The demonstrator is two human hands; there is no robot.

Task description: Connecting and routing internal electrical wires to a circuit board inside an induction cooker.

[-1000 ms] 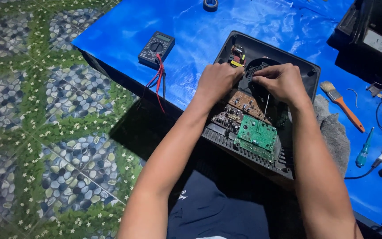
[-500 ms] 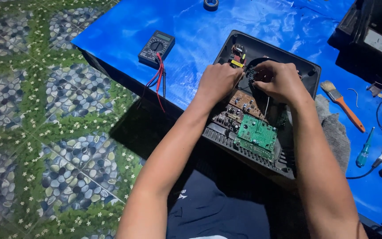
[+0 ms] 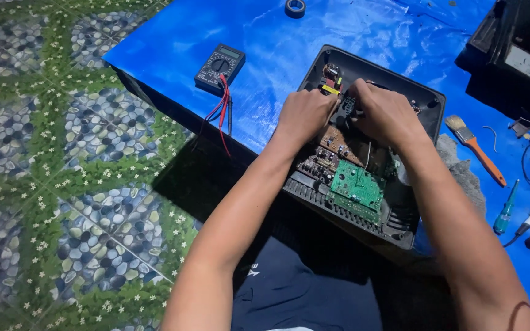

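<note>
Your left hand point(image 3: 305, 116) and right hand point(image 3: 384, 113) meet in a narrow grip on a small black part point(image 3: 348, 105) at the far end of the open black case point(image 3: 424, 101). Just below your grip sits the green circuit board point(image 3: 357, 187). Left lies a multimeter point(image 3: 219, 66), right a paintbrush point(image 3: 476, 150), on the blue sheet point(image 3: 265, 37).

There were two hands point(image 3: 305, 116) point(image 3: 387, 113); one open casing point(image 3: 427, 101); two circuit boards point(image 3: 357, 187) point(image 3: 337, 142); one multimeter point(image 3: 219, 66); one tape roll point(image 3: 295, 7); one brush point(image 3: 475, 147); one screwdriver point(image 3: 505, 211).
</note>
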